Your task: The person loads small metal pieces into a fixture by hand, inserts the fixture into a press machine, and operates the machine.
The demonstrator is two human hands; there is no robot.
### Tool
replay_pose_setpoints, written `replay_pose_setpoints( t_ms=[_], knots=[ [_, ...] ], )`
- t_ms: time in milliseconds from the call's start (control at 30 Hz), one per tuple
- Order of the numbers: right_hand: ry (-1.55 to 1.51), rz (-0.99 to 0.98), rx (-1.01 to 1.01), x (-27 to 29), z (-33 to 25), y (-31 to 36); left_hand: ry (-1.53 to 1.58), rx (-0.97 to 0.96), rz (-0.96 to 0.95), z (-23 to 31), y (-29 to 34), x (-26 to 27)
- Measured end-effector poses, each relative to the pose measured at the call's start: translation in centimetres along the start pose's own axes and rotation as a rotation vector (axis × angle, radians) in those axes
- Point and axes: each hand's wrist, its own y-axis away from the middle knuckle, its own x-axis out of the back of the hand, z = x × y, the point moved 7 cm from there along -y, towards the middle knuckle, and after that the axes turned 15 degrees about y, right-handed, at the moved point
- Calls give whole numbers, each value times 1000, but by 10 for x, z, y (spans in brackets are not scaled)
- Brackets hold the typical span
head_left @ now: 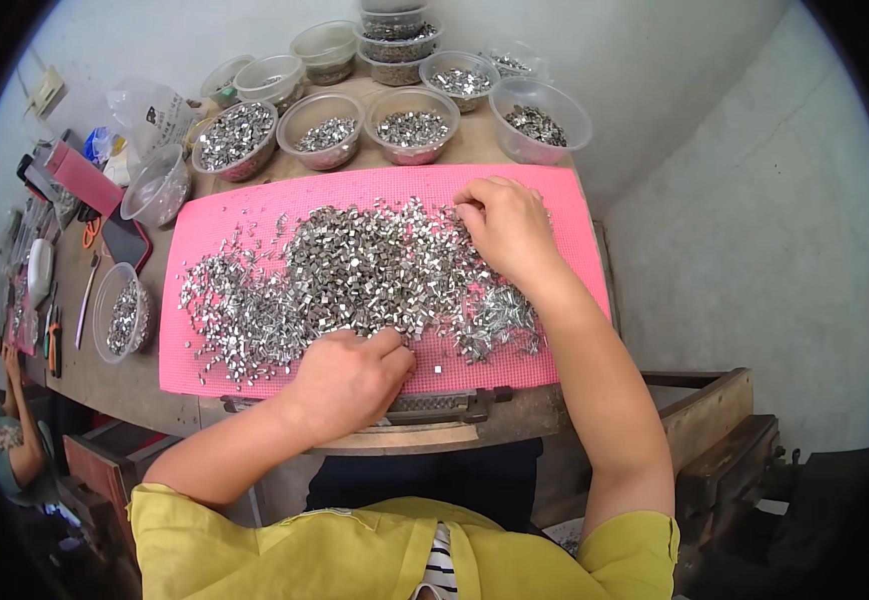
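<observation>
Many small, shiny metal pieces point(354, 265), flat and squarish in the middle and thinner toward the right, lie spread in a wide heap on a pink textured mat point(454, 375). My left hand point(354, 382) rests at the heap's near edge, its fingers curled inward and their tips mostly hidden. At the far right of the heap, my right hand point(510, 228) is bent down with thumb and fingers drawn together by the pieces. Whatever either hand may hold is too small or covered to make out. One loose square piece point(438, 369) lies apart on the mat, right of my left hand.
Clear plastic bowls of metal pieces, such as this one point(412, 127), line the table's back; more are stacked point(394, 45) behind. Another bowl point(122, 315) stands left of the mat, near a phone point(126, 238) and pliers point(54, 340). Another person's arm point(24, 430) shows far left.
</observation>
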Motion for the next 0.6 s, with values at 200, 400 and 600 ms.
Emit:
replay_pose_setpoints(
  t_ms=[200,400,600],
  knots=[
    [118,-42,48,-20,-9,-15,40,69,24,2,7,0],
    [235,-135,71,-29,-12,-25,199,143,120,-8,11,3],
    [69,-32,64,14,-22,5,404,168,254,-23,22,13]
  ],
)
